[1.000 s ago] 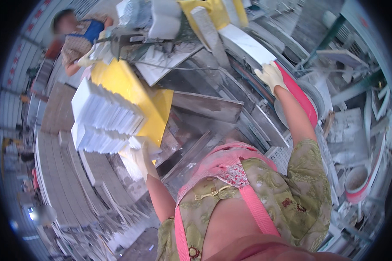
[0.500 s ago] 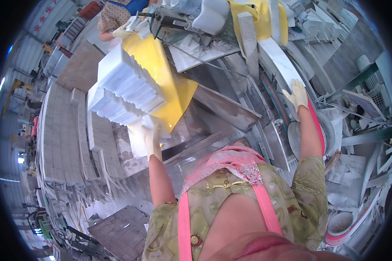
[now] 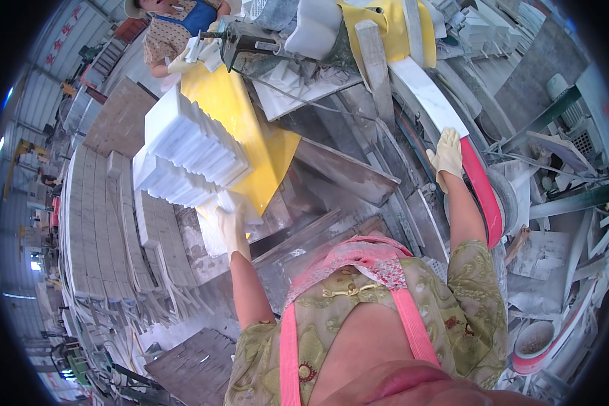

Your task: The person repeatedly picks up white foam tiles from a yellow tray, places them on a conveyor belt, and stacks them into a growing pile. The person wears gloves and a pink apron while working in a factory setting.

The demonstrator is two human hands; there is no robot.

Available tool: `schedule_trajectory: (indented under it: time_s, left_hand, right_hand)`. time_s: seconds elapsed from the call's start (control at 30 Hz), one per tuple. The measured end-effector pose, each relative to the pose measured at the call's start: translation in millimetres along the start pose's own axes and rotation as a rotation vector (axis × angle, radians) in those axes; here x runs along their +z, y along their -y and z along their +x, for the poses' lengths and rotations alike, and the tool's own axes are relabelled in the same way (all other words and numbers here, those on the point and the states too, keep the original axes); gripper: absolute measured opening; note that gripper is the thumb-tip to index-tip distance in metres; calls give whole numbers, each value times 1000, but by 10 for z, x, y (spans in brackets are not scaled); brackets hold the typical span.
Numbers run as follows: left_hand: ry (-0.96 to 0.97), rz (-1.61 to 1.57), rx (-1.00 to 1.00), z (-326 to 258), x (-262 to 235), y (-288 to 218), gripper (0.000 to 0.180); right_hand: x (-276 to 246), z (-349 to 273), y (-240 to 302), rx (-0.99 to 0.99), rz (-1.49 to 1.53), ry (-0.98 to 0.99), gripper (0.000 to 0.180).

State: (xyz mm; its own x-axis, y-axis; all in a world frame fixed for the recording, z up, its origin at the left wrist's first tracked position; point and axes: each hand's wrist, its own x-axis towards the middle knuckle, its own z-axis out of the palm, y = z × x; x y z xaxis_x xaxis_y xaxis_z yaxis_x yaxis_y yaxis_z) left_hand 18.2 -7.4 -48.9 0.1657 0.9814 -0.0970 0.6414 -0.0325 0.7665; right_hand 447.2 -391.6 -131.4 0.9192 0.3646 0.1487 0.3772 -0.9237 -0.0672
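Note:
My right hand (image 3: 446, 155), in a pale glove, lies at the near end of a long white marble strip (image 3: 423, 91) on a red belt (image 3: 479, 186). Its fingers are stretched out close together, with the thumb apart. My left hand (image 3: 231, 227), gloved too, is closed around a white marble tile (image 3: 231, 201) beside the near end of a tile stack; its fingertips are partly hidden. Two rows of white tiles stand in that stack (image 3: 195, 139), partly on a yellow sheet (image 3: 271, 159).
Across the yellow sheet a co-worker (image 3: 183, 34) in a blue apron handles white pieces. A machine head (image 3: 250, 44) stands beside them. Long grey stone slabs (image 3: 88, 223) are stacked on the left. Offcuts and a round bucket (image 3: 534, 337) lie to the right.
My right hand has shifted slightly left and nearer, its fingers drawn together; more red belt shows past the strip's end. My left hand stays by the tiles. More of the co-worker shows.

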Motion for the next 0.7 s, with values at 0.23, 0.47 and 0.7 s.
schedule_trajectory:
  time_s: [0.23,0.47,0.7]
  left_hand:
    - [32,-68,-11,-45,-22,-51,70]
    - [7,-52,7,-70,-31,-89,69]
    - [19,-47,-22,4,-14,-24,71]
  right_hand:
    - [-12,-40,-22,10,-51,27,97]
    - [-64,-34,-45,19,-44,70,96]
    - [-316,425,-290,-24,400,45,58]
